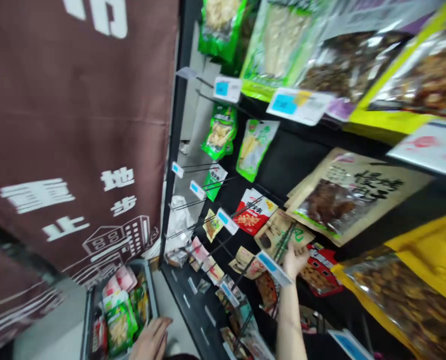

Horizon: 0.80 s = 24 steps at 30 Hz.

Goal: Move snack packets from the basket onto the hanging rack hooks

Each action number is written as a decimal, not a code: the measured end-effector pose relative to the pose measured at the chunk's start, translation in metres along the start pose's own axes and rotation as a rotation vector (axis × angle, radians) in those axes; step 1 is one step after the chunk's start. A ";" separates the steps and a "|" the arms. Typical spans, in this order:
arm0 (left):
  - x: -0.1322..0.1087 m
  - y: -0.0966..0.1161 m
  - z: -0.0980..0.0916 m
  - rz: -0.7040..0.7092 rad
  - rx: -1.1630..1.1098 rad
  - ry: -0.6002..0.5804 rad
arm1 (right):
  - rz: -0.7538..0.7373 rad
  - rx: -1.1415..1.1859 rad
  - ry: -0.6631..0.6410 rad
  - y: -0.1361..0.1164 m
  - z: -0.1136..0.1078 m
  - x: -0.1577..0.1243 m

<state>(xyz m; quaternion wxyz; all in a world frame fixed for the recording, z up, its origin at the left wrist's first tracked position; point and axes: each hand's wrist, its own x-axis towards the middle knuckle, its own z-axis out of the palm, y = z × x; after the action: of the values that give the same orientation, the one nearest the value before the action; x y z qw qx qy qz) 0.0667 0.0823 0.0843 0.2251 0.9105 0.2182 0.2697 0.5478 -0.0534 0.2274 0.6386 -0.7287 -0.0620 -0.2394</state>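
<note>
My right hand point(296, 259) reaches into the rack at a brown paper snack pouch point(273, 232) with green print, which hangs on a hook. Its fingers seem closed on the pouch's lower right edge, though blur softens the detail. Close by on the right hangs a red snack pack point(320, 270). Low in view, my left hand point(151, 340) has its fingers stretched out and holds nothing. Beside it on the floor stands a grey crate point(151, 287) containing green, pink and red snack packets point(119, 320).
Black display rack with long wire hooks and price tags point(271, 267) sticking out. Large pouches point(354, 195) hang at the right, a yellow one point(414, 280) nearest. Green packs point(220, 130) hang higher up. A brown curtain point(76, 115) with white characters covers the left side.
</note>
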 end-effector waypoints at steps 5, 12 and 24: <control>0.003 0.025 -0.033 -0.182 0.077 -0.375 | 0.013 -0.020 -0.023 0.009 -0.040 -0.136; -0.043 -0.007 -0.047 -0.249 0.104 -0.614 | 0.272 0.022 -1.039 -0.035 -0.061 -0.371; -0.139 -0.069 -0.104 -0.625 0.157 -0.631 | -0.280 -0.227 -1.974 -0.078 -0.025 -0.446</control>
<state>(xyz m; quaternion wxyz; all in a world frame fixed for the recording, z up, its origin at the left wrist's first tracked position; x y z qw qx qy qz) -0.1192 0.0968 0.0719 0.2813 0.8528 0.4234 -0.1195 0.1183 0.0324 0.1083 0.1942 -0.6439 -0.6259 0.3949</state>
